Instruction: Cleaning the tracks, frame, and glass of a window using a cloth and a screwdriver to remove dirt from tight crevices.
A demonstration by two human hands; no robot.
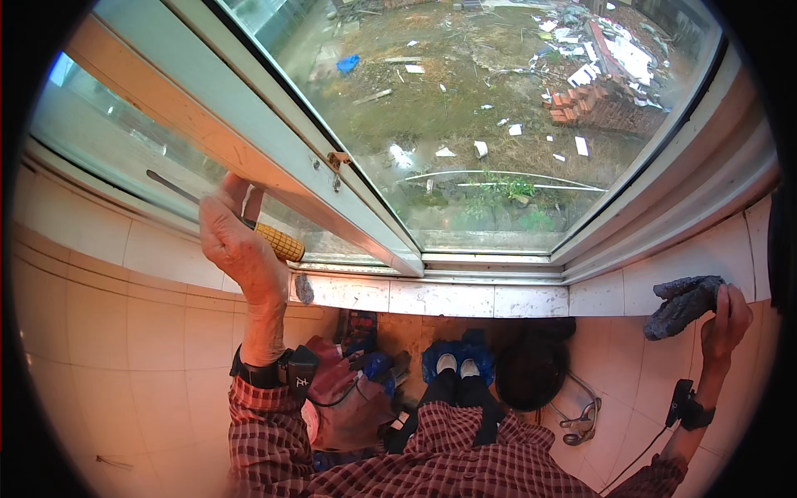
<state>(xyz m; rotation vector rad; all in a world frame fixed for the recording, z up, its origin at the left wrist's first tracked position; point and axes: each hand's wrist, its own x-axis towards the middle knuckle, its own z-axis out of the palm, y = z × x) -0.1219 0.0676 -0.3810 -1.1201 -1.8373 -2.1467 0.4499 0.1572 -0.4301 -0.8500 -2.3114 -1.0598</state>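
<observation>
My left hand (240,246) grips a screwdriver, its yellow checkered handle (280,241) towards the window corner and its long dark shaft (174,185) pointing left along the glass. The fingertips are partly hidden behind the light metal window sash (292,171), which carries a small rusty latch (338,160). Far to the right, my right hand (725,324) holds a folded dark grey cloth (685,305) by one end, beside the tiled wall near the sill's end. A small grey lump (304,289) lies on the white tiled windowsill (442,299), just right of my left wrist.
Below the sill stand a dark round tub (529,373), a reddish bag (352,404) and a metal faucet-like fitting (582,420). My feet, in white shoes (446,363), rest on blue plastic (434,360). Bricks (579,103) and litter lie outside beyond the window glass (448,205).
</observation>
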